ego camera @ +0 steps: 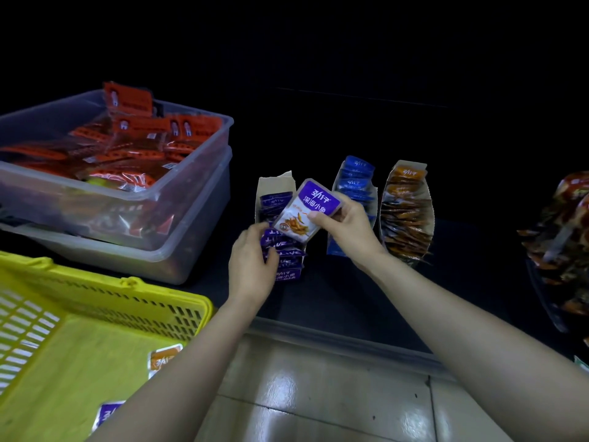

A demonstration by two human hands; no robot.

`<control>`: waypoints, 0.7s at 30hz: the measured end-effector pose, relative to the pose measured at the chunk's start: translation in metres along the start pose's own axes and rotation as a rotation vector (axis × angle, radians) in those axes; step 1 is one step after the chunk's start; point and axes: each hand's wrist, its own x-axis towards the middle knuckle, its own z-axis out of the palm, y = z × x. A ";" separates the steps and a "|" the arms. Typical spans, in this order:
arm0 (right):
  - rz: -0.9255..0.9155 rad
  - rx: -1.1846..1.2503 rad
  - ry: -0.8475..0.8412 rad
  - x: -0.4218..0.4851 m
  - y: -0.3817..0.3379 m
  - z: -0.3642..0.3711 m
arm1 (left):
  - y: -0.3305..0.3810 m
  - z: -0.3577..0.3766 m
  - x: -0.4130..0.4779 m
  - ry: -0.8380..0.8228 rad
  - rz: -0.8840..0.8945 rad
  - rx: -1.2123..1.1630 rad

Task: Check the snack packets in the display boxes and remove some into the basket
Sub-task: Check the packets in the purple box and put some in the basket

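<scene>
My right hand pinches a purple snack packet lifted above the purple display box. My left hand grips the row of purple packets standing in that box, thumb on their front. To the right stand a blue packet box and an orange packet box. The yellow basket sits at the lower left; an orange packet and a purple packet lie in it, partly behind my left forearm.
Two stacked clear plastic tubs of red packets stand at the back left on the dark shelf. A bundle of dark brown snack packs hangs at the right edge. Tiled floor shows below the shelf edge.
</scene>
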 end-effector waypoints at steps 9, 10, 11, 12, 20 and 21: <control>0.060 -0.140 -0.268 -0.002 0.022 0.002 | -0.014 0.005 -0.002 -0.084 -0.171 -0.055; 0.071 -0.146 -0.278 -0.002 0.027 0.003 | -0.015 0.005 -0.002 -0.081 -0.167 -0.058; 0.079 -0.169 -0.280 -0.002 0.031 0.005 | -0.015 0.005 -0.002 -0.076 -0.159 -0.061; 0.079 -0.210 -0.275 -0.001 0.035 0.006 | -0.016 0.005 -0.002 -0.069 -0.149 -0.065; -0.135 -0.561 -0.165 -0.002 0.051 0.021 | -0.003 0.000 -0.008 -0.014 0.060 -0.080; -0.138 -0.561 -0.164 -0.002 0.051 0.021 | -0.002 0.000 -0.009 -0.028 0.077 -0.067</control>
